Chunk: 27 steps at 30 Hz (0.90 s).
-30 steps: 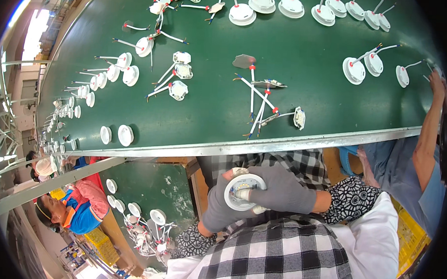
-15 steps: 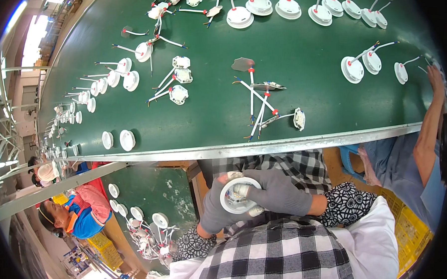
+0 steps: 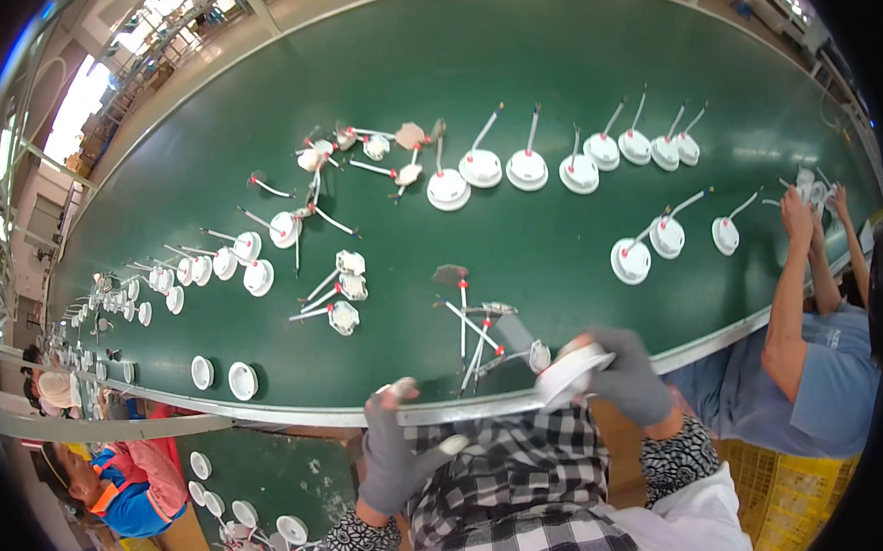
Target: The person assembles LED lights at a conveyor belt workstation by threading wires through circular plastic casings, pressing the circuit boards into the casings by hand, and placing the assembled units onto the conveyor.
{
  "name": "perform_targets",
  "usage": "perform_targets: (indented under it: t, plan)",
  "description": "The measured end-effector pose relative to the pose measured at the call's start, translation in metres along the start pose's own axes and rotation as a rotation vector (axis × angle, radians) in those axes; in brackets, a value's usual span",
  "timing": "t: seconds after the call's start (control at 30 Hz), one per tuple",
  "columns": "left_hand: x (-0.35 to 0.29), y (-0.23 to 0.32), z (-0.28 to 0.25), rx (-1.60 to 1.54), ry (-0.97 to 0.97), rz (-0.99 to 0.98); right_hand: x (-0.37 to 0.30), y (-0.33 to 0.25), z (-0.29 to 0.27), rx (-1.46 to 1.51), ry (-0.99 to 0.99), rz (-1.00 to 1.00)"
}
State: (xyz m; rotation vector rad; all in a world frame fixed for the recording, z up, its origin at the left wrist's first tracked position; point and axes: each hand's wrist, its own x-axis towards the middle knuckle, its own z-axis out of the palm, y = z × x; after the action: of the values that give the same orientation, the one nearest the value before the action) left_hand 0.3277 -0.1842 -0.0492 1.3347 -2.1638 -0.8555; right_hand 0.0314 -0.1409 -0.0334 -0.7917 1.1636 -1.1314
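My right hand (image 3: 636, 378), in a grey glove, grips a round white lamp housing (image 3: 567, 378) at the table's near edge. The housing is tilted and smeared by motion. Just beyond it lie several white circuit modules with cables, one module (image 3: 539, 356) almost touching the housing from this angle. My left hand (image 3: 394, 459), also gloved in grey, is raised in front of the edge with thumb and fingers apart and nothing in it. Two empty white rings (image 3: 243, 381) lie on the table to its left.
The green table (image 3: 531, 250) has a metal front edge (image 3: 278, 413). White round lamps (image 3: 527, 169) with upright cables stand farther back, and loose modules (image 3: 343, 318) lie left of centre. A co-worker's hands (image 3: 797, 214) work at the right. Another person (image 3: 141, 489) sits lower left.
My hands have parted and risen from my lap toward the table edge. The right one carries the lamp housing to the right; the left has let go of it. The view has tilted up.
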Motion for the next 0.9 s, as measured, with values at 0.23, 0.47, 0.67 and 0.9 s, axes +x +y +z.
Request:
perform_targets:
  t: [0.23, 0.47, 0.67, 0.9]
  plan:
    - [0.075, 0.042, 0.075, 0.467, -0.052, 0.547, 0.065, 0.037, -0.076, -1.545, 0.694, -0.773]
    - [0.109, 0.008, 0.083, 0.635, -0.280, 0.449, 0.070, 0.047, -0.073, -1.619, 0.617, -0.664]
    - [0.082, -0.063, 0.006, 0.668, -0.044, 0.395, 0.059, -0.009, -0.005, -1.148, 0.407, -0.603]
    - [0.142, -0.030, -0.092, 0.443, -0.092, 0.410, 0.242, -0.063, 0.080, -0.934, 0.228, -0.711]
